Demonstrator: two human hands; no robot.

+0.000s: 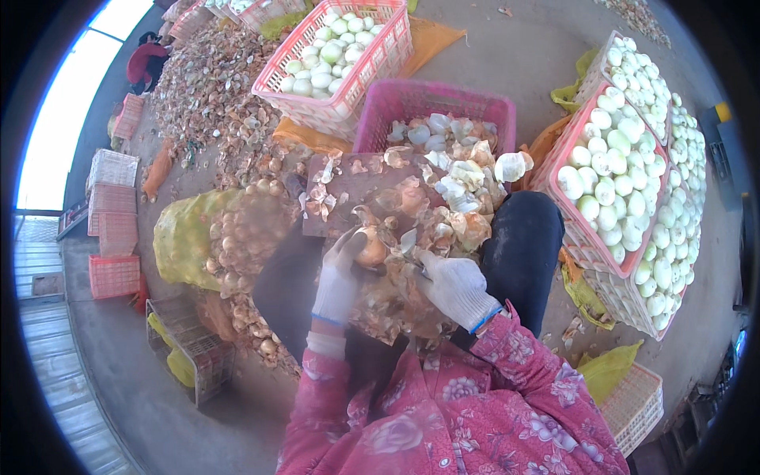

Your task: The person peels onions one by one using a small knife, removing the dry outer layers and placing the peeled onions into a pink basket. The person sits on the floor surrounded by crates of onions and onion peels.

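My left hand point(341, 273), in a white knitted glove with dark fingertips, holds an unpeeled brown onion point(372, 248) over my lap. To its right, my right hand point(451, 282), gloved the same way, is closed around a small tool, of which only a little shows by the thumb; its kind I cannot tell. Loose onion skins point(392, 297) lie beneath and between both hands. Just beyond them is a brown board point(344, 178) scattered with peelings, and a heap of papery skins point(469, 184) at its right side.
A purple crate point(436, 89) with skins stands beyond the board. Pink crates of peeled onions stand ahead point(380, 65) and at right point(552, 208). Unpeeled onions spill from a yellow mesh sack point(184, 237) at left. Another person point(142, 62) bends near a large peelings pile point(208, 83).
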